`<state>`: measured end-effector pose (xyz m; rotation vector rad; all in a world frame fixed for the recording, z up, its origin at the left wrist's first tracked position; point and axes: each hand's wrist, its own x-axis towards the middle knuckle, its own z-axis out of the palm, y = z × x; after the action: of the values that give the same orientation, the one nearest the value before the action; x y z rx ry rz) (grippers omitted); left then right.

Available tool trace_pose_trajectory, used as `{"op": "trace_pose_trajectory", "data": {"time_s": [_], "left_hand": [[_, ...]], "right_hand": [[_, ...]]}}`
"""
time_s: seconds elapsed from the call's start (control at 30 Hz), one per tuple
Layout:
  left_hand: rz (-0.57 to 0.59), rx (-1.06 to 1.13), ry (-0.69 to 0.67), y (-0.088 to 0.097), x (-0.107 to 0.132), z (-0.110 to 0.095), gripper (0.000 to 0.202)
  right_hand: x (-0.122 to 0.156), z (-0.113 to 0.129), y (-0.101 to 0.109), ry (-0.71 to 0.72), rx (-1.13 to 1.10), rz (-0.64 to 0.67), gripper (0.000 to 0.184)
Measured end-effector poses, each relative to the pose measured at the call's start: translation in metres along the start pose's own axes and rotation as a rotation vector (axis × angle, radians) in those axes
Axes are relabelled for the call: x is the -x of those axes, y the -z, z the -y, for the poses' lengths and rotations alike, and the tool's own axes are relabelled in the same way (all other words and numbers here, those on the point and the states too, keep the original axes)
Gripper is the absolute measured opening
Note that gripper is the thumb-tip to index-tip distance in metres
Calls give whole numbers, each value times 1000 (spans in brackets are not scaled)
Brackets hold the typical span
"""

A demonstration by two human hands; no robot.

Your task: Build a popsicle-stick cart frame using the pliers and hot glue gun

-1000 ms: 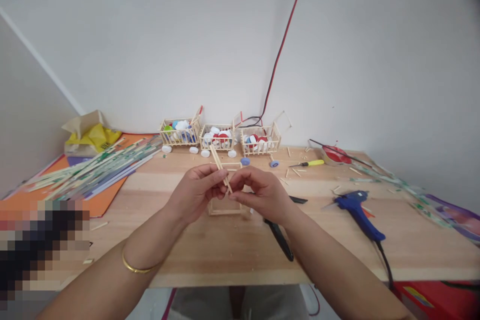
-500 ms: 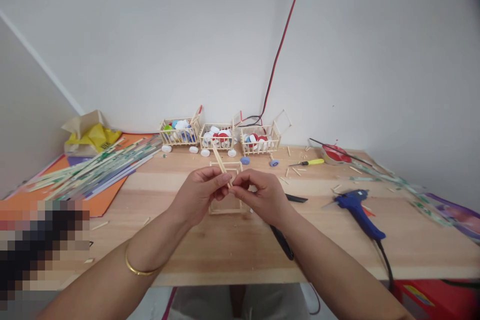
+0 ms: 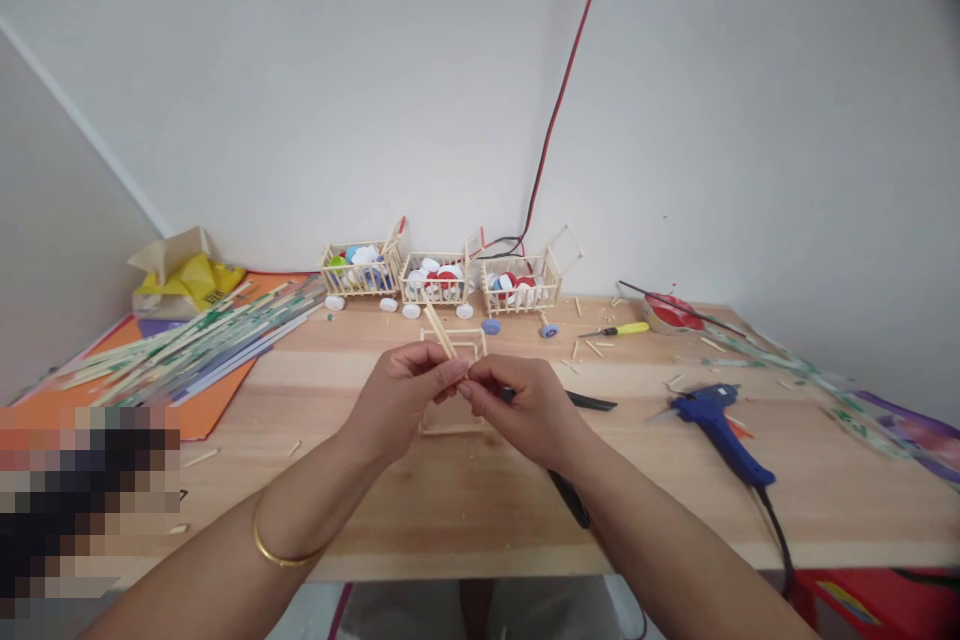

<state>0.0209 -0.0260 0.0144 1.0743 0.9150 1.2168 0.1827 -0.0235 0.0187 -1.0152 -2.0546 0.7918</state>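
Observation:
Pinched between the fingers of my left hand (image 3: 409, 395) are a few thin wooden sticks (image 3: 440, 328), which slant up and away. My right hand (image 3: 521, 400) is closed at their lower ends, fingertips meeting those of the left; its exact hold is partly hidden. Below and behind both hands, a small open frame of sticks (image 3: 450, 428) stands on the table. A black tool (image 3: 571, 500) lies partly under my right hand and forearm, so its kind is hidden.
Several small stick carts (image 3: 521, 282) filled with bottle caps line the wall. A blue glue gun (image 3: 720, 435) lies right, near a yellow-handled screwdriver-like tool (image 3: 628, 328) and a red tape roll (image 3: 675, 313). Wrapped chopsticks (image 3: 202, 345) cover orange sheets at left.
Both hands stay together in nearly the same spot. My right fingers have shifted slightly at the sticks' lower ends, and the view has tilted a little upward.

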Motion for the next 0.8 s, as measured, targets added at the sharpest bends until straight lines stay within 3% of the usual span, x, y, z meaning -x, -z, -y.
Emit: {"op": "trace_pose_trajectory", "data": {"time_s": [0.17, 0.37, 0.8], "left_hand": [[-14, -15, -92, 1, 3, -6, 18], [-68, 166, -42, 7, -2, -6, 16], [-61, 179, 52, 11, -4, -9, 16]], "right_hand": [[2, 1, 1, -33, -78, 26, 20], [4, 1, -1, -47, -63, 84, 20], [3, -4, -1, 208, 84, 121, 11]]}}
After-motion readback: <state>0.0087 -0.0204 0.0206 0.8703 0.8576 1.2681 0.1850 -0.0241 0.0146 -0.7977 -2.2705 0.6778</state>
